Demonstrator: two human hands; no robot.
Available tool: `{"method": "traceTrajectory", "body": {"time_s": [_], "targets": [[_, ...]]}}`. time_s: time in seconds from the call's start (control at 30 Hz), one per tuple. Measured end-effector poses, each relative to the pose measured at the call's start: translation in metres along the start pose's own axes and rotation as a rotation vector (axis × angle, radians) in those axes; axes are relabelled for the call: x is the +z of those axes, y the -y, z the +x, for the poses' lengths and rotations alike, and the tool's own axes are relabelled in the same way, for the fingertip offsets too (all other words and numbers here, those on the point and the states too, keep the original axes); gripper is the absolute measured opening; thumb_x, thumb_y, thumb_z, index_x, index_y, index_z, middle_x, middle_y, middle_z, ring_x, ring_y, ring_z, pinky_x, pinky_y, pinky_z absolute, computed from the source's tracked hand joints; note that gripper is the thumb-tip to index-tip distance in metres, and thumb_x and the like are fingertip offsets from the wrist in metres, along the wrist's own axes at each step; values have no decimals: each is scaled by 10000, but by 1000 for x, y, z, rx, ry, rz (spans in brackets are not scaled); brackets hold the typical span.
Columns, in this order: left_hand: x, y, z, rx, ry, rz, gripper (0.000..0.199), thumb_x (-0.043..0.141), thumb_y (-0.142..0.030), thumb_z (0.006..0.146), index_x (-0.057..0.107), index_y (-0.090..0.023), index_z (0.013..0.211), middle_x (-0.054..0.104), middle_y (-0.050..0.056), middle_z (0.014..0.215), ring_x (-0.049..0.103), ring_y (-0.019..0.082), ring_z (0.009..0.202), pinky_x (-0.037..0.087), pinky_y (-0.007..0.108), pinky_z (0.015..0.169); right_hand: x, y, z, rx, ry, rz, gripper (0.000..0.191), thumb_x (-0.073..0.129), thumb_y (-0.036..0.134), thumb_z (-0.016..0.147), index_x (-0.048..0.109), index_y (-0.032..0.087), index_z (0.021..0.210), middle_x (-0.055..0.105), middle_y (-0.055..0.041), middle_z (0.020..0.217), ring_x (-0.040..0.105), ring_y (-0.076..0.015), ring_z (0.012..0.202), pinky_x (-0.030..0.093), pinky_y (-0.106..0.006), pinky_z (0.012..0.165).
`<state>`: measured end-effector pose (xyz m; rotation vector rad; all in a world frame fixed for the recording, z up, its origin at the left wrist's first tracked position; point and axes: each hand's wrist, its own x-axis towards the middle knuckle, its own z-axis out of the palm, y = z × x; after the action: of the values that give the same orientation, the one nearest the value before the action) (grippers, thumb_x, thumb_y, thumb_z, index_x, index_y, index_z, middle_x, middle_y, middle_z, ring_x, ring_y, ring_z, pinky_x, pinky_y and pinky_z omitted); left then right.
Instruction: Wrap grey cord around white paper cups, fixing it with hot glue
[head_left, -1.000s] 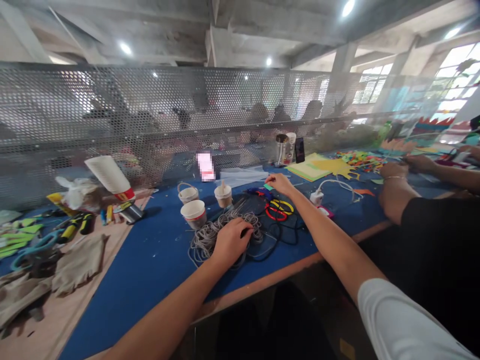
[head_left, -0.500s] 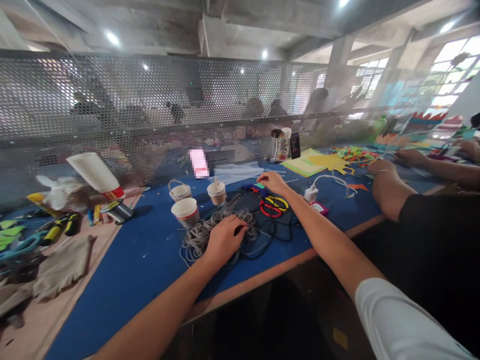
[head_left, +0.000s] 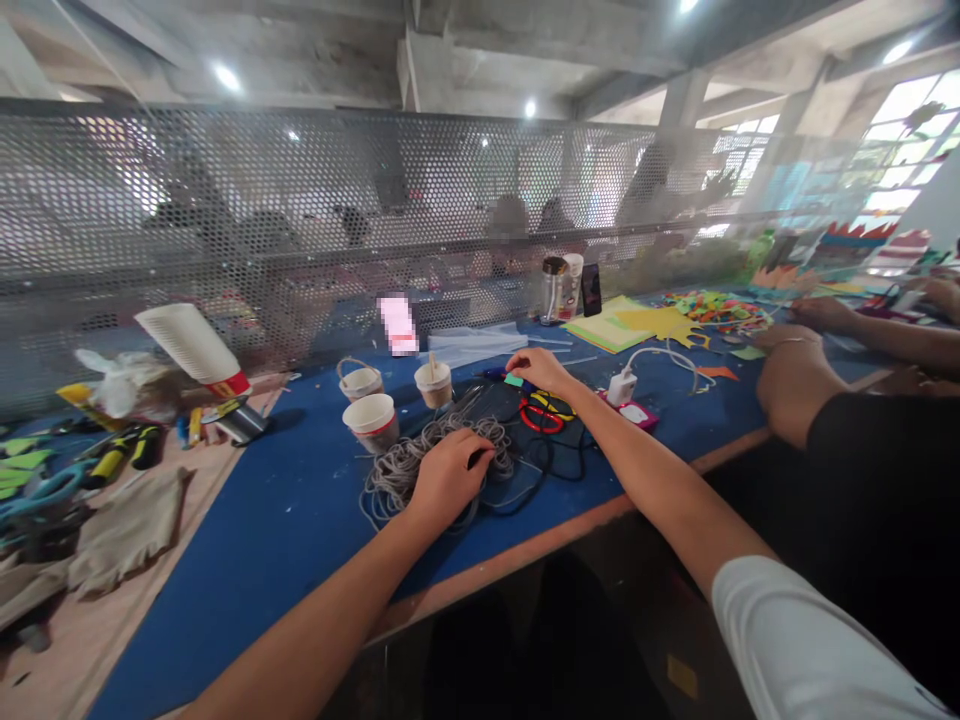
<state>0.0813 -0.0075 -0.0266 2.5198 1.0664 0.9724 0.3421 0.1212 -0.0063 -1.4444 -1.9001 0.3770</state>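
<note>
My left hand (head_left: 454,470) rests at the right part of a tangled heap of grey cord (head_left: 397,475), its fingers curled together; what they hold, if anything, is hidden. Farther right, my right hand (head_left: 538,369) is raised over a dark blue tool, with its thumb and fingertips pinched; whatever is between them is too small to make out. Red-handled scissors (head_left: 541,416) and yellow handles (head_left: 559,402) lie below it. Behind the cord stand a white paper cup (head_left: 371,420), a cup with a looped handle (head_left: 360,382) and a cup holding a stick (head_left: 433,382).
A stack of paper cups (head_left: 187,345), a glove (head_left: 131,530) and tools lie at the left. Yellow paper (head_left: 611,325), a bottle (head_left: 553,290), a phone (head_left: 592,290) and a white charger (head_left: 621,387) are to the right, near another person's arm (head_left: 799,380).
My right hand has moved slightly left. My left hand has stayed in place. The neighbouring person's arm has shifted a little to the right.
</note>
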Motion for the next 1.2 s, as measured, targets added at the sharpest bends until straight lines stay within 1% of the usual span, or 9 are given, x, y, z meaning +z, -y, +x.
{"method": "traceTrajectory", "body": {"time_s": [0.37, 0.5, 0.63, 0.7, 0.8, 0.87, 1.0, 1.1, 1.2], "targets": [[-1, -1, 0, -6, -17, -4, 138, 580, -192, 908, 716, -215, 922, 690, 38, 897, 653, 186, 866, 497, 297, 807, 5, 5, -4, -32, 2, -37, 153, 647, 169, 810, 760, 215, 902, 760, -16, 846, 679, -175, 820, 470, -250, 786], [-3, 0, 1, -11, -64, -61, 148, 579, -174, 904, 719, -206, 940, 702, 41, 898, 657, 186, 870, 496, 301, 813, 0, 11, -5, -45, -61, -58, 167, 621, 185, 832, 758, 215, 924, 751, -44, 966, 655, -207, 930, 449, -289, 884], [-7, 0, 4, -46, -172, -164, 120, 608, -178, 888, 724, -193, 914, 710, 37, 874, 653, 175, 835, 490, 289, 796, -2, 29, -8, -77, -76, -7, 183, 594, 197, 861, 747, 194, 961, 735, -66, 1039, 640, -207, 958, 442, -309, 923], [-10, 0, 5, -80, -232, -215, 108, 624, -201, 880, 728, -193, 908, 714, 34, 875, 648, 172, 822, 486, 281, 772, 0, 44, -12, -109, -28, 48, 193, 587, 220, 875, 739, 192, 991, 744, -53, 996, 657, -182, 881, 472, -288, 872], [-13, 1, 6, -151, -298, -293, 130, 625, -253, 880, 731, -191, 920, 722, 33, 882, 637, 168, 789, 483, 275, 740, 5, 71, -20, -175, 113, 165, 217, 568, 274, 900, 724, 204, 1033, 756, -25, 950, 657, -133, 722, 505, -246, 743], [-16, 1, 7, -216, -333, -357, 162, 627, -294, 878, 730, -184, 938, 724, 32, 865, 628, 162, 748, 480, 269, 707, 8, 89, -28, -214, 283, 351, 251, 538, 304, 923, 712, 205, 1074, 750, -35, 1017, 648, -120, 700, 507, -241, 712], [-23, 2, 9, -277, -433, -477, 211, 640, -332, 868, 724, -172, 977, 725, 34, 850, 631, 158, 724, 488, 267, 693, 11, 114, -43, -172, 544, 439, 312, 526, 411, 941, 693, 249, 1150, 736, -24, 1061, 661, -108, 647, 482, -224, 613], [-27, 3, 12, -281, -493, -530, 201, 641, -318, 863, 721, -160, 958, 723, 45, 874, 643, 158, 752, 502, 274, 729, 14, 121, -49, -128, 626, 511, 330, 544, 471, 926, 701, 233, 1092, 746, -25, 967, 668, -126, 648, 470, -231, 587], [-30, 1, 14, -322, -503, -579, 207, 657, -324, 847, 716, -150, 941, 715, 43, 844, 637, 149, 716, 506, 267, 701, 18, 118, -51, -110, 585, 542, 294, 605, 448, 888, 705, 210, 1029, 717, -10, 776, 648, -136, 651, 471, -234, 599]]}}
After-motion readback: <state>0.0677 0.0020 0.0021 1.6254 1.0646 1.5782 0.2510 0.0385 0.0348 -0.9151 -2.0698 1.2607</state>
